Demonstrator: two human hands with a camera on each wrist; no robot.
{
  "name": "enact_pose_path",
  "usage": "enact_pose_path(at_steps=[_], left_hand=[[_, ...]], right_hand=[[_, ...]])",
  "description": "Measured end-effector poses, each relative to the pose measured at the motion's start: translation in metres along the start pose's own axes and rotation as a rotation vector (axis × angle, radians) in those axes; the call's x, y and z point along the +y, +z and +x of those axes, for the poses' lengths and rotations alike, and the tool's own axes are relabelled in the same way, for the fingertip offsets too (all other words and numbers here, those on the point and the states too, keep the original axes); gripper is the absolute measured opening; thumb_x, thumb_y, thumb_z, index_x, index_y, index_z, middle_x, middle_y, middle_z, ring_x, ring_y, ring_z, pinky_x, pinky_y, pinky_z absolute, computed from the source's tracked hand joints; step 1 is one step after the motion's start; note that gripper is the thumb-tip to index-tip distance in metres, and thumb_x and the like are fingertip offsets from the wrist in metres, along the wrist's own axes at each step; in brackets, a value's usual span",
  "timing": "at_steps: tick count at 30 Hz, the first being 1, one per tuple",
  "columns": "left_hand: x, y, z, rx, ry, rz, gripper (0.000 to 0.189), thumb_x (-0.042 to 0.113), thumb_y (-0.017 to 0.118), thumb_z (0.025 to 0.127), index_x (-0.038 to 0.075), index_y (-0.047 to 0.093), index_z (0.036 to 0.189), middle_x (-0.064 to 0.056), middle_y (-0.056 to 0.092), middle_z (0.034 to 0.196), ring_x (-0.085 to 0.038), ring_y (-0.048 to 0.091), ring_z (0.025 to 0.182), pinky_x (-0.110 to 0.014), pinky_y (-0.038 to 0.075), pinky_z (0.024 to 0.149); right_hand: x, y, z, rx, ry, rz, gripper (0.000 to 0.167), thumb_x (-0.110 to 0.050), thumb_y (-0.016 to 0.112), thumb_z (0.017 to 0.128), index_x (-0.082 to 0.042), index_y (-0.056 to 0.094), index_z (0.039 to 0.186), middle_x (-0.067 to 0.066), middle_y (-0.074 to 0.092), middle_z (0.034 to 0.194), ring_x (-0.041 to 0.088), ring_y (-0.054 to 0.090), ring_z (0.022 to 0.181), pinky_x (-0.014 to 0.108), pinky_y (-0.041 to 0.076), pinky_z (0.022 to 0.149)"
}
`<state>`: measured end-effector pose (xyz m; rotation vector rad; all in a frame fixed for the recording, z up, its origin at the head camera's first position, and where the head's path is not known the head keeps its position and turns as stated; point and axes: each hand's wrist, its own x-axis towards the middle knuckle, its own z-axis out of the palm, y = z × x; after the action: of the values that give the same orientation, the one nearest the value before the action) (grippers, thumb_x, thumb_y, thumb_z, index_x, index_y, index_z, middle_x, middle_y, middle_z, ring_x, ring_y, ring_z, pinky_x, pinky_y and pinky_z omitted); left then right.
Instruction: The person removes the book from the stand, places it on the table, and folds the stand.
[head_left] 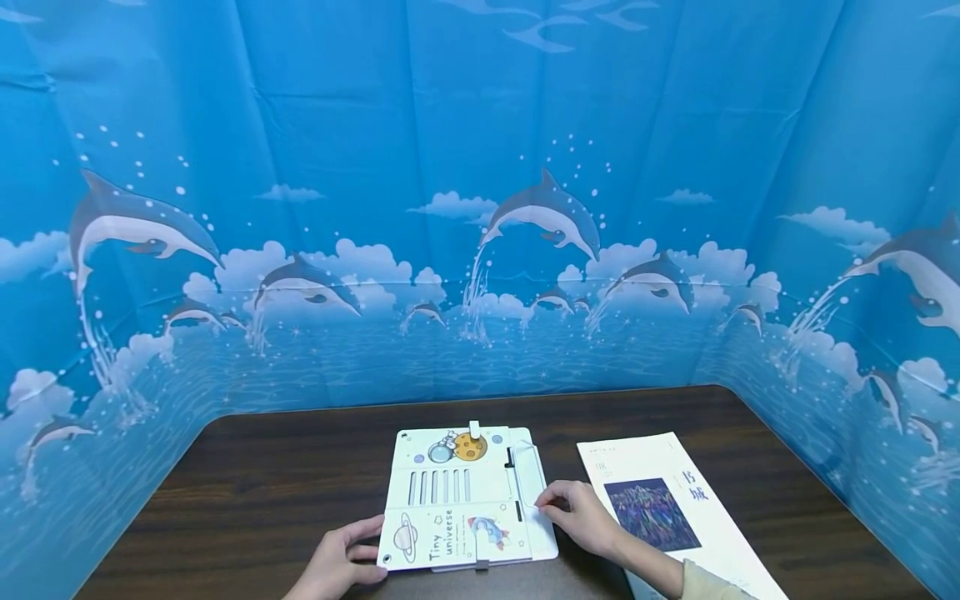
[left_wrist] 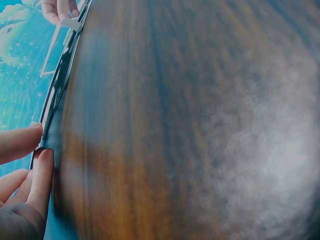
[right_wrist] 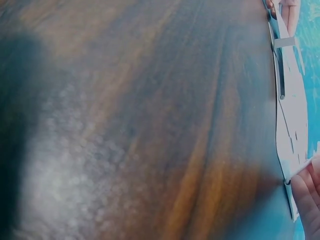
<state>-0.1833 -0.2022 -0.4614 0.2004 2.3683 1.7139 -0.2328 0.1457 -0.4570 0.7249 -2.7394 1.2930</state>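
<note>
A white folding book stand (head_left: 487, 483) with planet, rocket and "Tiny universe" prints lies on the dark wood table. My left hand (head_left: 341, 558) holds its lower left corner, thumb at the front edge and fingers along the side. In the left wrist view, the fingertips (left_wrist: 45, 160) pinch the stand's thin edge. At the right side panel, my right hand (head_left: 581, 517) pinches a thin white bar (right_wrist: 301, 169) between thumb and fingers, and the bar slants up from the panel's edge. White clips (head_left: 474, 429) sit at the stand's top and bottom edges.
A white magazine (head_left: 731, 525) with a dark picture lies to the right, partly under my right forearm. The wooden table (head_left: 277, 492) has rounded back corners. Behind it hangs a blue dolphin-print curtain (head_left: 375, 167) that wraps round both sides.
</note>
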Motion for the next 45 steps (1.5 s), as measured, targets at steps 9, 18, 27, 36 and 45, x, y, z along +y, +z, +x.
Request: enact_pose_path(at_steps=[9,18,27,36,45], left_hand=[[0.000,0.001,0.001,0.004,-0.009,0.022,0.068,-0.011,0.072,0.065,-0.023,0.037,0.122,-0.037,0.044,0.121,-0.028,0.062,0.089,-0.028,0.053,0.067],[0.001,0.000,0.000,0.004,0.000,0.017,0.068,-0.011,0.072,0.065,-0.023,0.037,0.122,-0.036,0.046,0.120,-0.028,0.062,0.089,-0.028,0.053,0.067],[-0.002,-0.001,0.000,-0.016,0.055,0.009,0.068,-0.013,0.071,0.065,-0.024,0.035,0.121,-0.037,0.048,0.116,-0.029,0.063,0.088,-0.028,0.054,0.067],[-0.003,-0.001,-0.001,-0.018,0.053,0.001,0.069,-0.012,0.072,0.065,-0.024,0.035,0.121,-0.037,0.047,0.117,-0.029,0.063,0.088,-0.027,0.053,0.067],[-0.002,-0.001,-0.001,-0.016,0.041,0.006,0.069,-0.011,0.073,0.065,-0.024,0.036,0.122,-0.038,0.045,0.119,-0.030,0.062,0.089,-0.027,0.053,0.067]], right_hand=[[0.002,-0.001,0.002,-0.037,-0.030,-0.011,0.009,-0.001,0.061,0.083,-0.005,0.069,0.081,0.001,0.065,0.082,0.005,0.054,0.071,0.021,0.048,0.062],[0.001,-0.003,0.007,-0.091,-0.071,-0.030,0.009,0.001,0.061,0.082,-0.004,0.069,0.081,0.000,0.065,0.079,0.003,0.053,0.069,0.020,0.048,0.062],[-0.003,-0.002,0.012,-0.128,-0.114,-0.118,0.010,0.002,0.063,0.079,-0.006,0.069,0.077,-0.005,0.064,0.073,0.000,0.052,0.067,0.021,0.046,0.062],[-0.005,-0.005,0.018,-0.197,-0.132,-0.141,0.010,0.001,0.065,0.078,-0.007,0.070,0.075,-0.004,0.067,0.073,-0.001,0.052,0.064,0.019,0.043,0.059],[-0.008,-0.005,0.020,-0.215,-0.113,-0.141,0.010,0.001,0.067,0.077,-0.007,0.071,0.073,-0.002,0.068,0.073,0.000,0.052,0.064,0.018,0.042,0.058]])
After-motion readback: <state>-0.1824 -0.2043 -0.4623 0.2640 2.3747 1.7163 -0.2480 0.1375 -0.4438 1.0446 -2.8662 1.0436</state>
